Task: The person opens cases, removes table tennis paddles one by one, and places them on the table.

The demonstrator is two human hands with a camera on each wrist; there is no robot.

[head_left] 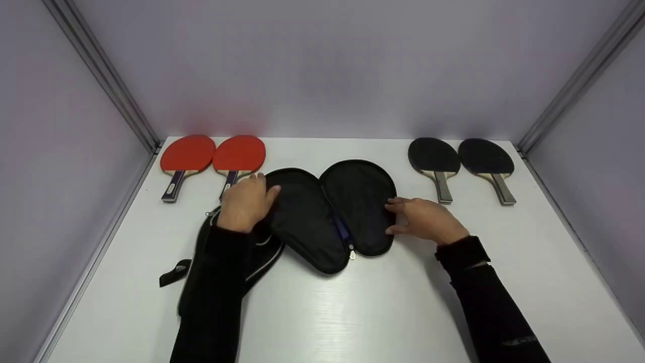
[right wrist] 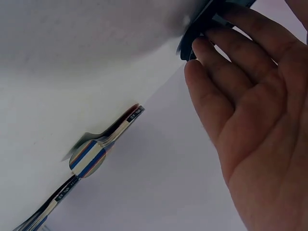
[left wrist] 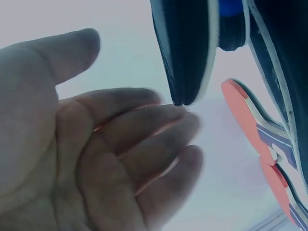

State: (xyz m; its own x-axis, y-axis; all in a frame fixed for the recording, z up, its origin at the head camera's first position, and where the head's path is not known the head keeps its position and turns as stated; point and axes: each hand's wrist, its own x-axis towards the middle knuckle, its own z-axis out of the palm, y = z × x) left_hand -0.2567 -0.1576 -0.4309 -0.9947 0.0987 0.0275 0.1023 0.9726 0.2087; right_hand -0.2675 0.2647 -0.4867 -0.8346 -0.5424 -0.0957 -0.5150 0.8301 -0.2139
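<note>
A black paddle case point(head_left: 297, 222), unzipped and spread into two racket-shaped halves, lies mid-table with its zipper pull point(head_left: 352, 254) at the front. My left hand point(head_left: 247, 201) is over the outer edge of the left half. In the left wrist view, that hand's fingers point(left wrist: 139, 139) are loosely straight, tips close to the dark case edge point(left wrist: 185, 53). Against the outer edge of the right half, my right hand point(head_left: 423, 219) rests its fingertips; its fingers point(right wrist: 211, 91) look nearly straight in the right wrist view. A second black case point(head_left: 264, 257) with white piping sits partly hidden under my left forearm.
Two red table tennis paddles point(head_left: 189, 154) lie at the back left, one handle partly behind my left hand. Two black paddles point(head_left: 434, 155) lie at the back right. A black strap point(head_left: 175, 274) sticks out leftward. Pale walls point(head_left: 327, 65) enclose the white table point(head_left: 322, 322).
</note>
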